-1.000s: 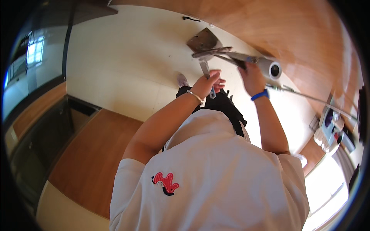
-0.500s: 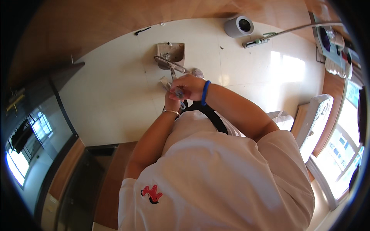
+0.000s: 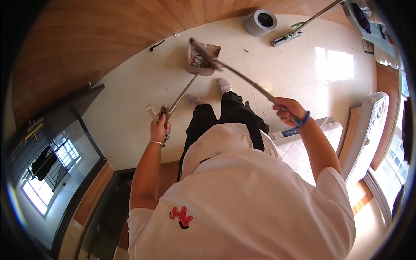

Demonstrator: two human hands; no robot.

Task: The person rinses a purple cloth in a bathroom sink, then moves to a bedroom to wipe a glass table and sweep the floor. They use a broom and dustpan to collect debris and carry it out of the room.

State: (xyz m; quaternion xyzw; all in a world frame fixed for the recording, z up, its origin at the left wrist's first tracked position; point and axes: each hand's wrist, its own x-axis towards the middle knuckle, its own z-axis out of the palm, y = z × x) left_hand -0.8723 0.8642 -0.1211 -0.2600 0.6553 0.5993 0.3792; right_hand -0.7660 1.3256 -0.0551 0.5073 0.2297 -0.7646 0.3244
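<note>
My left hand [image 3: 160,128] is closed around the long thin handle of a dustpan [image 3: 203,72], which rests on the floor ahead of my feet with grey debris in it. A pale flat-ended tool [image 3: 151,112] also sticks up from that hand; its kind is unclear. Out to the right, my right hand [image 3: 289,110] grips the stick of a broom [image 3: 247,79]. The dark broom head slants across the dustpan's opening, slightly blurred; whether it touches the pan I cannot tell.
A round grey bin [image 3: 255,28] stands by the far wooden panel, with a flat mop [image 3: 286,40] to its right. A thin black object [image 3: 157,45] lies on the floor near the panel. Mattresses [image 3: 299,141] are at the right, and a glossy dark panel [image 3: 52,151] is at the left.
My hands have parted: the right has swung out to the right with the broom stick, the left has moved left and down. The broom head has turned over the dustpan.
</note>
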